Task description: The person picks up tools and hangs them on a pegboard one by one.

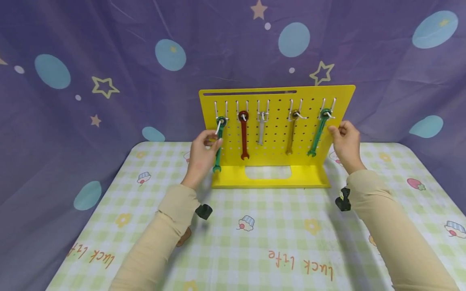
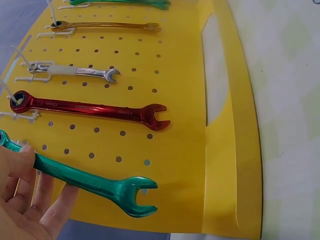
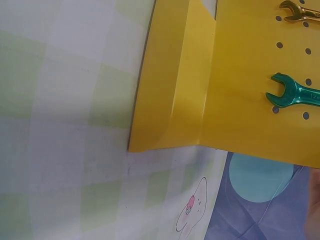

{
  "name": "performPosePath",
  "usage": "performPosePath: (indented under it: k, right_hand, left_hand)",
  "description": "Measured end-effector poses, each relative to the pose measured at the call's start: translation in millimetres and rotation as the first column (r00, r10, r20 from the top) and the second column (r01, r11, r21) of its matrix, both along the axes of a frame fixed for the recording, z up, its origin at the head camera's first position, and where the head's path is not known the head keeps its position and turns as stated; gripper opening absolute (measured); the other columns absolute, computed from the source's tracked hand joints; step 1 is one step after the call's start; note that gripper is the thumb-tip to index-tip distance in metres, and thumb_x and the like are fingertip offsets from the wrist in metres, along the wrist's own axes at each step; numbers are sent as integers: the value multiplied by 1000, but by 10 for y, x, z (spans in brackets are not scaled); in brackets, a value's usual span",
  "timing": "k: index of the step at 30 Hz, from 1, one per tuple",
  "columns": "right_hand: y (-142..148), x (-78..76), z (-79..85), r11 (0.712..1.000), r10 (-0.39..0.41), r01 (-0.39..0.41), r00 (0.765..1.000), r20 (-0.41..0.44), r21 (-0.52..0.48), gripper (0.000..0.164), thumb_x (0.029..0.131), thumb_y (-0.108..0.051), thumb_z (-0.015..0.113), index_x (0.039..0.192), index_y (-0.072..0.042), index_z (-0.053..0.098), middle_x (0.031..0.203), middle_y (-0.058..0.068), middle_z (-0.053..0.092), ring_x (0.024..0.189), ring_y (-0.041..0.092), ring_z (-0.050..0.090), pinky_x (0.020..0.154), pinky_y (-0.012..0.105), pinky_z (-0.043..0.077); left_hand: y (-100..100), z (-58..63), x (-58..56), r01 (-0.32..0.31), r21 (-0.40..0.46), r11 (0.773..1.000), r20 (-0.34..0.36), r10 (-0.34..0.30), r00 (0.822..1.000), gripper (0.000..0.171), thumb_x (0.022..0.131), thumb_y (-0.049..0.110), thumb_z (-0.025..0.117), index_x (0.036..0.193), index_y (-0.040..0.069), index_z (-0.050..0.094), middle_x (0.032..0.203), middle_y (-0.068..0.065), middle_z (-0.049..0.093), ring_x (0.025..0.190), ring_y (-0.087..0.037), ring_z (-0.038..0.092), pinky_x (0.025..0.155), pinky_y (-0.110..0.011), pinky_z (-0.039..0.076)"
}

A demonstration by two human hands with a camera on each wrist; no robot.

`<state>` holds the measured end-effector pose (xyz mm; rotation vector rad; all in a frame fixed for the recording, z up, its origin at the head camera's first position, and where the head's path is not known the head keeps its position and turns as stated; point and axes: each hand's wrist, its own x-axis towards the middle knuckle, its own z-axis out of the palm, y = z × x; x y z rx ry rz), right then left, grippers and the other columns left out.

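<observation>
On the yellow pegboard (image 1: pixel 276 157) hang several combination wrenches from white hooks. My left hand (image 1: pixel 202 155) pinches the left green wrench (image 2: pixel 85 179) between thumb and fingers near its ring end, which sits at the hook. Beside it hang a red wrench (image 1: pixel 244 137), a short silver wrench (image 1: pixel 261 131), a gold wrench (image 1: pixel 292 135) and another green wrench (image 1: pixel 318 135). My right hand (image 1: pixel 347 145) grips the board's right edge, thumb in front; its other fingers are partly hidden. Only a sliver of that hand shows in the right wrist view.
The pegboard's base tray (image 1: pixel 271 184) stands on a table with a green-checked cloth (image 1: pixel 225 250). A purple curtain (image 1: pixel 233 48) with stars and ovals hangs close behind. Dark wrist-worn devices (image 1: pixel 204 211) stick out below both sleeves.
</observation>
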<state>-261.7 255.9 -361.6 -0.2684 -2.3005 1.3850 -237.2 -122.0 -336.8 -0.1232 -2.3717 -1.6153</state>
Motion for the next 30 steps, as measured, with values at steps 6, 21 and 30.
performPosePath:
  k: [6, 21, 30]
  right_hand:
    - [-1, 0, 0, 1000, 2, -2, 1000, 3, 4, 27, 100, -28, 59, 99, -1, 55, 77, -14, 54, 69, 5, 50, 61, 15, 42]
    - [-4, 17, -7, 1000, 9, -8, 999, -35, 25, 35, 98, -30, 59, 100, 4, 55, 77, -16, 53, 70, 2, 49, 62, 14, 41]
    - [19, 4, 5, 1000, 29, -29, 999, -25, 6, 31, 98, -29, 58, 94, 1, 53, 72, -23, 51, 68, 0, 50, 61, 12, 43]
  left_hand:
    - [3, -33, -74, -11, 2, 1000, 5, 11, 1000, 24, 95, 9, 67, 118, 2, 63, 109, -12, 65, 91, -24, 60, 69, -25, 49]
    - [-28, -118, -143, -11, 27, 1000, 42, 10, 999, 25, 97, 15, 66, 118, 1, 63, 113, -12, 65, 97, -25, 61, 76, -29, 50]
    - [26, -289, -172, -24, 97, 995, 41, 20, 999, 28, 98, 16, 65, 118, -4, 63, 113, -19, 65, 101, -30, 60, 85, -33, 49]
